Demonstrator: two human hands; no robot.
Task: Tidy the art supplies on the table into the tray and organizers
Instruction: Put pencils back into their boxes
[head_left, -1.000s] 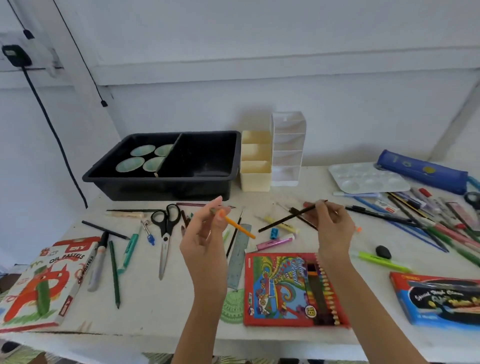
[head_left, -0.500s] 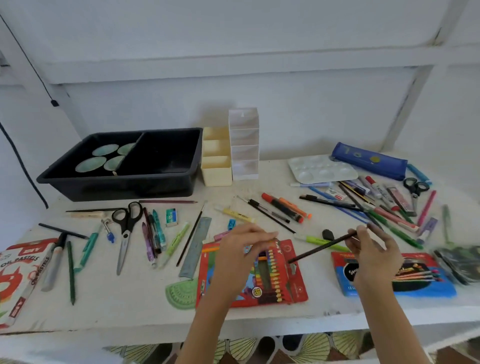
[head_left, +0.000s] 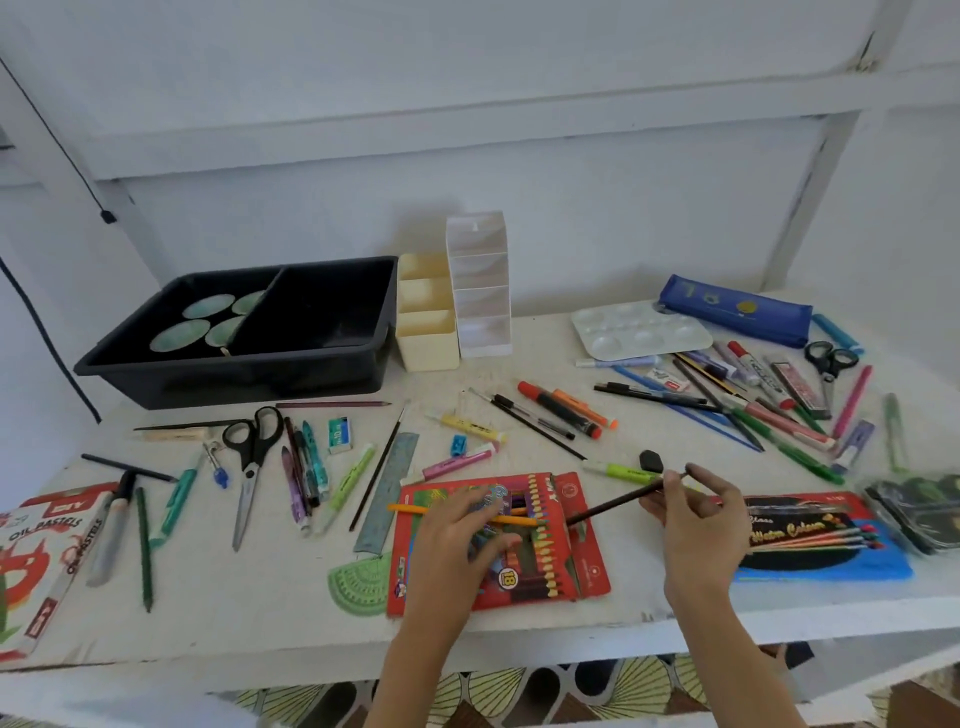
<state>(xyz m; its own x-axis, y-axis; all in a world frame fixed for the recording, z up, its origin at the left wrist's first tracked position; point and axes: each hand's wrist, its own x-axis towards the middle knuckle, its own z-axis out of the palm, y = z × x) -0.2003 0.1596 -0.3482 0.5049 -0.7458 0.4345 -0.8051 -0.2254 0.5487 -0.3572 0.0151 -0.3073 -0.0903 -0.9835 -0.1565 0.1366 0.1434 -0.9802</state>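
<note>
My left hand (head_left: 462, 535) holds an orange pencil (head_left: 410, 508) low over the red colour-pencil box (head_left: 587, 566) near the table's front edge. My right hand (head_left: 696, 519) pinches the end of a thin dark pencil (head_left: 613, 503) that slants down-left toward the red box. The black divided tray (head_left: 234, 384) stands at the back left with several green dishes (head_left: 179, 335) in its left compartment. Beside it are a cream organizer (head_left: 428, 343) and a taller white organizer (head_left: 480, 291); no contents show in either. Pens, markers and pencils lie scattered across the table.
Black scissors (head_left: 252, 447), a ruler (head_left: 387, 488) and a green protractor (head_left: 361, 582) lie left of the red box. An oil pastels box (head_left: 36, 561) sits far left, a water colour box (head_left: 821, 540) right. A white palette (head_left: 639, 332), a blue pencil case (head_left: 735, 309) and a second pair of scissors (head_left: 828, 364) lie at the back right.
Both hands have come down from chest height toward the table. The left brought the orange pencil onto the red box; the right carried the dark pencil rightward. My view swung right.
</note>
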